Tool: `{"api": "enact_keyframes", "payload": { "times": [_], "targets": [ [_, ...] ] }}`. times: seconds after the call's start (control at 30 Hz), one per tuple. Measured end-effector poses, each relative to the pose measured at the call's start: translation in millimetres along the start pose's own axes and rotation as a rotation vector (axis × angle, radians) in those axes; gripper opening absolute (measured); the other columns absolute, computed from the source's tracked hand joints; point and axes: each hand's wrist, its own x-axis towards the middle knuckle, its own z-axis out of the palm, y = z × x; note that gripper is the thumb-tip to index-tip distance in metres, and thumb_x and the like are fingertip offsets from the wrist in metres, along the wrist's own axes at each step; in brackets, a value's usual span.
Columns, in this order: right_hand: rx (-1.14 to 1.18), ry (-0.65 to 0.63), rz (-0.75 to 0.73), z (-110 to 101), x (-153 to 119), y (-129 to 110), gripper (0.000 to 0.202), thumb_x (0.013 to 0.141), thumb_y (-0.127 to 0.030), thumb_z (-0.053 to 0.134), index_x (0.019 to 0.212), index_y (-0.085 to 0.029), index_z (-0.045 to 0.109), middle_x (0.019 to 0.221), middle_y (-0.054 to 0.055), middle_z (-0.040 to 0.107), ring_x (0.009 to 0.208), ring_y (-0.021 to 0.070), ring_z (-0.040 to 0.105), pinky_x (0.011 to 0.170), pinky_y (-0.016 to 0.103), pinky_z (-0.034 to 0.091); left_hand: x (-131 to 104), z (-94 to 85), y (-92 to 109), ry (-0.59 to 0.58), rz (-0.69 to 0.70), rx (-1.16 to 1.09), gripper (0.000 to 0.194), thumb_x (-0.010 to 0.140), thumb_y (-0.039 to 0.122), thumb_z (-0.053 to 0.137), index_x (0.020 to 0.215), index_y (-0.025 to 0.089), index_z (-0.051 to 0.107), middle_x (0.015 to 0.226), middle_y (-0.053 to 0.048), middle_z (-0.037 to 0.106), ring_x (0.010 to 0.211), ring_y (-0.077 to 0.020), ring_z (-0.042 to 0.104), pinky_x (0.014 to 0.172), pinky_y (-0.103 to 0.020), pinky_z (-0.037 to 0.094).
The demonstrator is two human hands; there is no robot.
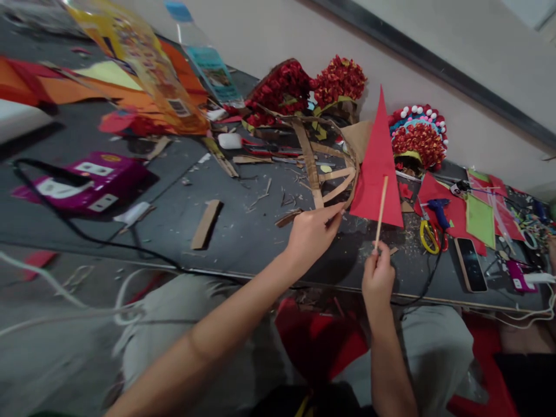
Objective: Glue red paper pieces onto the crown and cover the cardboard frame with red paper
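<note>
My left hand (315,231) pinches the lower rim of a curved cardboard frame (309,159) made of crossing strips. My right hand (379,272) is closed around the lower end of a thin wooden stick (382,208), which points up in front of a tall red paper triangle (379,174). The triangle stands just right of the cardboard frame, its tip upward. Whether the stick touches the paper I cannot tell.
A blue glue gun (439,211), yellow scissors (429,236) and a phone (471,264) lie at the right. Bottles (212,69), a purple power strip (93,182) with a black cable, and a cardboard piece (205,225) are left. Red flowered pieces (341,81) stand behind.
</note>
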Motion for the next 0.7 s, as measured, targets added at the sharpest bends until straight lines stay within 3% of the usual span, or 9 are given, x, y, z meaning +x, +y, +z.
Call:
{"api": "enact_keyframes", "payload": {
  "times": [0.1,0.23,0.37,0.5,0.63,0.7],
  "targets": [
    [0.006,-0.057,-0.057,0.2,-0.5,-3.3,0.042,0.090,-0.037,0.029,0.106,-0.013,0.061,0.054,0.002,0.061,0.043,0.0164,0.055,0.045,0.024,0.029,-0.3,0.8,-0.9,0.011,0.012,0.006,0.025,0.087,0.020,0.053,0.100,0.014,0.074,0.087,-0.010,0.075,0.068,-0.0225,0.073,0.059,-0.027,0.055],
    [0.010,0.002,0.013,-1.2,0.2,-6.7,0.044,0.091,-0.037,0.027,0.107,-0.013,0.060,0.052,0.002,0.058,0.043,0.0170,0.054,0.045,0.024,0.029,-0.8,1.7,-0.8,0.020,0.031,0.014,0.026,0.088,0.020,0.052,0.101,0.016,0.074,0.087,-0.009,0.076,0.069,-0.0217,0.073,0.060,-0.027,0.056],
    [0.009,-0.083,-0.060,-2.7,0.3,-7.3,0.041,0.090,-0.036,0.029,0.105,-0.015,0.061,0.054,0.002,0.060,0.045,0.0171,0.056,0.045,0.024,0.028,-1.3,2.5,-1.1,0.027,0.033,0.022,0.026,0.088,0.020,0.052,0.101,0.017,0.074,0.088,-0.008,0.076,0.070,-0.0205,0.073,0.061,-0.025,0.056],
    [0.007,0.000,0.018,-3.2,1.0,-6.3,0.042,0.090,-0.036,0.028,0.107,-0.014,0.059,0.053,0.001,0.059,0.043,0.0164,0.054,0.046,0.024,0.030,-1.8,2.9,-1.4,0.022,0.023,0.019,0.027,0.088,0.021,0.052,0.103,0.017,0.074,0.090,-0.008,0.076,0.073,-0.0206,0.073,0.062,-0.025,0.057],
    [0.013,-0.079,-0.039,-2.7,1.5,-6.4,0.041,0.090,-0.037,0.030,0.106,-0.015,0.060,0.053,0.001,0.059,0.043,0.0168,0.054,0.045,0.024,0.029,-1.5,2.9,-0.4,0.026,0.036,0.005,0.027,0.088,0.019,0.051,0.103,0.017,0.074,0.088,-0.008,0.076,0.071,-0.0205,0.073,0.062,-0.026,0.057],
    [0.017,-0.045,0.004,-4.4,4.2,-4.6,0.041,0.090,-0.037,0.029,0.106,-0.014,0.060,0.051,0.001,0.058,0.043,0.0170,0.054,0.045,0.024,0.030,-1.6,2.5,0.0,0.033,0.039,0.014,0.027,0.088,0.019,0.051,0.103,0.017,0.074,0.089,-0.008,0.076,0.072,-0.0204,0.073,0.062,-0.025,0.057]
  ]
}}
